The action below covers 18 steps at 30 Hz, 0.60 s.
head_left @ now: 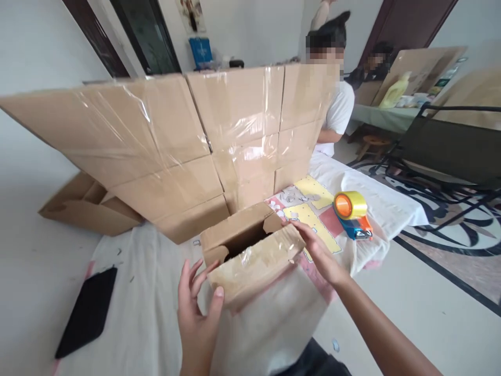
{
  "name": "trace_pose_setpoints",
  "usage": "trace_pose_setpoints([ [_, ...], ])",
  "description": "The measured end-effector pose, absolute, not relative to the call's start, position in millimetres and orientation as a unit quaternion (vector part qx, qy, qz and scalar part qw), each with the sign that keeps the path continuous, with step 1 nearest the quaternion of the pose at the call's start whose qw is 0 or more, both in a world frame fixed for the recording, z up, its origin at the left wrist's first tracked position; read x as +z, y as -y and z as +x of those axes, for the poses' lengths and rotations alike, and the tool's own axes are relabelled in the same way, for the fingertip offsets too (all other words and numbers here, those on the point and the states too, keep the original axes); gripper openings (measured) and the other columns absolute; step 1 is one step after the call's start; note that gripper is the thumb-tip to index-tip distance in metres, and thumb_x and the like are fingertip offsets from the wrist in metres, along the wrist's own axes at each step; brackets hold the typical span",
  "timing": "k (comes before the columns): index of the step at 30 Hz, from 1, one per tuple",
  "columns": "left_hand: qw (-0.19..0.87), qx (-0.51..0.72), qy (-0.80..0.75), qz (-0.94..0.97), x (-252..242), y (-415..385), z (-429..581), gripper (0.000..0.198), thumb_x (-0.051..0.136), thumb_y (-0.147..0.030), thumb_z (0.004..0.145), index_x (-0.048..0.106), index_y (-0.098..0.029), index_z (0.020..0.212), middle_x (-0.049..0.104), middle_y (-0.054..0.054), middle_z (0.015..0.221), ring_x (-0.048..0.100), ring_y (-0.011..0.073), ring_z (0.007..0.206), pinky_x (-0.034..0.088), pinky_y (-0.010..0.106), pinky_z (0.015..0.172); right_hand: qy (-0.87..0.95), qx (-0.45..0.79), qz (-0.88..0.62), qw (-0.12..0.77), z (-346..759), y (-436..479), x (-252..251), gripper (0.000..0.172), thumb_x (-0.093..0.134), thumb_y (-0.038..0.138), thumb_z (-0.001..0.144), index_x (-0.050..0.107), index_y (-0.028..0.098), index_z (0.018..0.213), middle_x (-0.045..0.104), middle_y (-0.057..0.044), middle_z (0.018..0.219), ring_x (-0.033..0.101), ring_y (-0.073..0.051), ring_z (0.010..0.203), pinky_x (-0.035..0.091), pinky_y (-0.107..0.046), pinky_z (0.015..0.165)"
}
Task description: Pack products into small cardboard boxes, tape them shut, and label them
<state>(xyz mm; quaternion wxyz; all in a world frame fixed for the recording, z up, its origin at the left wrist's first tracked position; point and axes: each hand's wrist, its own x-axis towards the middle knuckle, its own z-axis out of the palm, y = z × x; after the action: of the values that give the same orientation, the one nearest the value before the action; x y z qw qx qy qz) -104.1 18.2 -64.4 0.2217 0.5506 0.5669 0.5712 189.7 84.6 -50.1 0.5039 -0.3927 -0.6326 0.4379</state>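
Note:
A small brown cardboard box stands in front of me, its top partly open and the inside dark. Clear tape shines along its near flap. My left hand holds the box's left end, thumb on the near corner and fingers bent along the side. At the opposite end, my right hand grips the right corner with its fingers over the edge. To the right of the box lies a tape dispenser with a roll of yellow tape.
Behind the box rises a large taped cardboard panel. An open carton sits at left, above a black flat object. A person in a white shirt is beyond the panel. A folding chair stands at right.

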Motion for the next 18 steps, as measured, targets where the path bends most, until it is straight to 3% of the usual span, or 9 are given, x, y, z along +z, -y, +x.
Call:
trace_pose_setpoints([
  [2, 0.270, 0.582, -0.577, 0.505, -61.7, -20.3, -94.8, 0.076, 0.058, -0.040, 0.097, 0.020, -0.029, 0.162, 0.061, 0.011, 0.146, 0.041, 0.0279, 0.150, 0.031, 0.056, 0.125, 0.601, 0.451, -0.414, 0.513, 183.6, -82.1, -49.0, 0.055, 0.057, 0.056, 0.098, 0.048, 0.036, 0.149, 0.051, -0.007, 0.156, 0.043, -0.027, 0.148, 0.034, -0.049, 0.123],
  [4, 0.304, 0.574, -0.574, 0.498, -61.6, -24.5, -90.8, 0.075, 0.050, -0.042, 0.100, 0.012, -0.031, 0.164, 0.036, 0.011, 0.166, 0.036, 0.0289, 0.153, 0.039, 0.050, 0.122, 0.582, 0.460, -0.417, 0.525, 179.4, -84.1, -43.2, 0.057, 0.063, 0.044, 0.097, 0.045, 0.038, 0.151, 0.049, -0.006, 0.157, 0.044, -0.026, 0.147, 0.036, -0.049, 0.121],
  [5, 0.324, 0.564, -0.573, 0.500, -62.1, -27.1, -90.7, 0.075, 0.046, -0.042, 0.100, 0.008, -0.031, 0.165, 0.027, 0.009, 0.171, 0.034, 0.0298, 0.154, 0.045, 0.047, 0.119, 0.578, 0.465, -0.410, 0.530, 178.1, -87.5, -39.5, 0.060, 0.064, 0.042, 0.095, 0.044, 0.038, 0.152, 0.047, -0.006, 0.158, 0.044, -0.026, 0.147, 0.037, -0.050, 0.120],
  [7, 0.359, 0.540, -0.570, 0.504, -62.6, -32.6, -93.0, 0.075, 0.041, -0.041, 0.099, 0.006, -0.030, 0.165, 0.022, 0.007, 0.172, 0.036, 0.0315, 0.153, 0.051, 0.044, 0.113, 0.582, 0.491, -0.397, 0.512, 176.4, -99.2, -32.9, 0.068, 0.067, 0.038, 0.091, 0.041, 0.039, 0.154, 0.041, -0.006, 0.163, 0.043, -0.027, 0.146, 0.037, -0.052, 0.118],
  [11, 0.375, 0.561, -0.552, 0.491, -58.7, -42.9, -99.9, 0.078, 0.049, -0.040, 0.093, 0.016, -0.033, 0.164, 0.035, 0.004, 0.167, 0.043, 0.0335, 0.149, 0.053, 0.045, 0.111, 0.577, 0.544, -0.359, 0.492, 170.9, -130.3, -30.0, 0.079, 0.071, 0.036, 0.087, 0.037, 0.039, 0.157, 0.045, -0.006, 0.160, 0.042, -0.027, 0.146, 0.035, -0.050, 0.117],
  [13, 0.332, 0.569, -0.554, 0.510, -54.6, -47.2, -102.9, 0.075, 0.053, -0.038, 0.092, 0.024, -0.033, 0.162, 0.048, 0.005, 0.158, 0.047, 0.0325, 0.146, 0.051, 0.046, 0.113, 0.572, 0.533, -0.329, 0.530, 168.1, -140.3, -32.5, 0.080, 0.075, 0.040, 0.085, 0.039, 0.037, 0.156, 0.056, -0.007, 0.149, 0.052, -0.025, 0.136, 0.042, -0.044, 0.110],
  [16, 0.212, 0.516, -0.579, 0.595, -46.9, -51.2, -104.0, 0.052, 0.050, -0.037, 0.094, 0.054, -0.029, 0.145, 0.069, 0.007, 0.129, 0.051, 0.0317, 0.141, 0.044, 0.052, 0.117, 0.581, 0.499, -0.335, 0.549, 166.3, -141.1, -36.0, 0.065, 0.071, 0.049, 0.089, 0.050, 0.030, 0.147, 0.068, -0.006, 0.118, 0.063, -0.021, 0.105, 0.049, -0.037, 0.091],
  [18, 0.106, 0.448, -0.597, 0.657, -42.4, -50.7, -98.8, 0.038, 0.052, -0.039, 0.094, 0.068, -0.032, 0.128, 0.074, 0.006, 0.115, 0.052, 0.0341, 0.139, 0.035, 0.061, 0.121, 0.583, 0.479, -0.364, 0.546, 164.7, -133.6, -36.7, 0.050, 0.065, 0.054, 0.093, 0.059, 0.026, 0.134, 0.070, -0.006, 0.107, 0.063, -0.021, 0.098, 0.049, -0.037, 0.089],
])
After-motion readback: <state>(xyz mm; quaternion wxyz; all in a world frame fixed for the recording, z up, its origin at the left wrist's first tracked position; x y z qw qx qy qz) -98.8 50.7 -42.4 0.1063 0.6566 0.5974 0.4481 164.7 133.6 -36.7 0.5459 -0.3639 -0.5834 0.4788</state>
